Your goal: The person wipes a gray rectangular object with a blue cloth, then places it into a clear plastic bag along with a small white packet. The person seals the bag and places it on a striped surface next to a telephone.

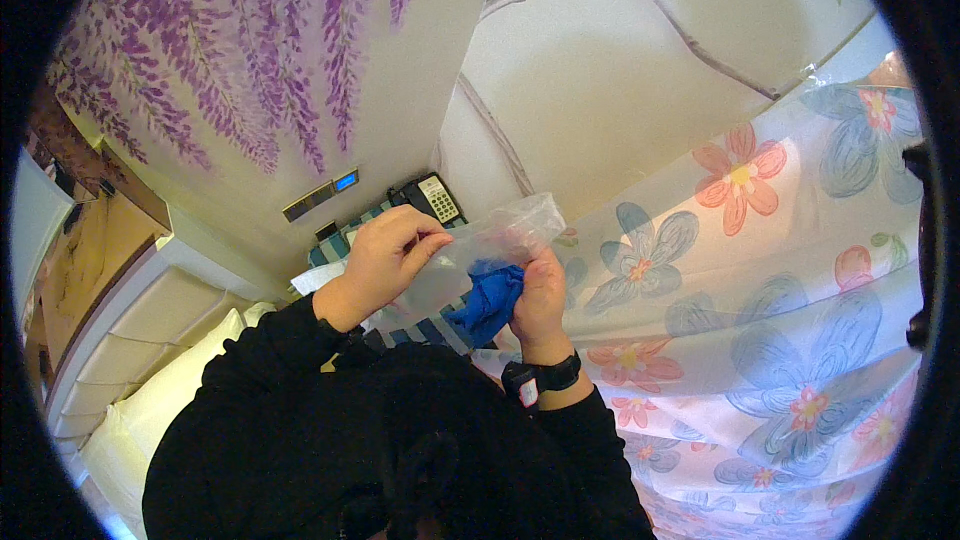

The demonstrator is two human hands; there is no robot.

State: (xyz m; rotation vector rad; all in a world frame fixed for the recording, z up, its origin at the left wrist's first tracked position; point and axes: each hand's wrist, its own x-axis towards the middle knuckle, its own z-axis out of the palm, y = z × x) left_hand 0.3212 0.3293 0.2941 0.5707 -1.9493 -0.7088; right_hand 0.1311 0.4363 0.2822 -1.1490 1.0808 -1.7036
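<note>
Between my hands stretches a clear plastic bag (pixel 525 223). My left hand (pixel 392 255) pinches its left edge, thumb and fingers pressed together. Gripped on the other side by my right hand (pixel 541 300) are the bag's right edge and, it appears, a crumpled blue cloth (pixel 492 300). The cloth hangs beside the right fingers, partly behind or inside the clear plastic; I cannot tell which. Dark bands circle both wrists, and the right one (pixel 556 373) carries a small device with a white tag.
Beyond my hands, a telephone (pixel 438 198) stands on a striped surface (pixel 380 210) by the wall. A wall panel (pixel 321 194) with a lit blue display is above it. A floral curtain (pixel 690 270) fills the right. Bed pillows (pixel 150 405) and a padded headboard (pixel 160 340) are at left.
</note>
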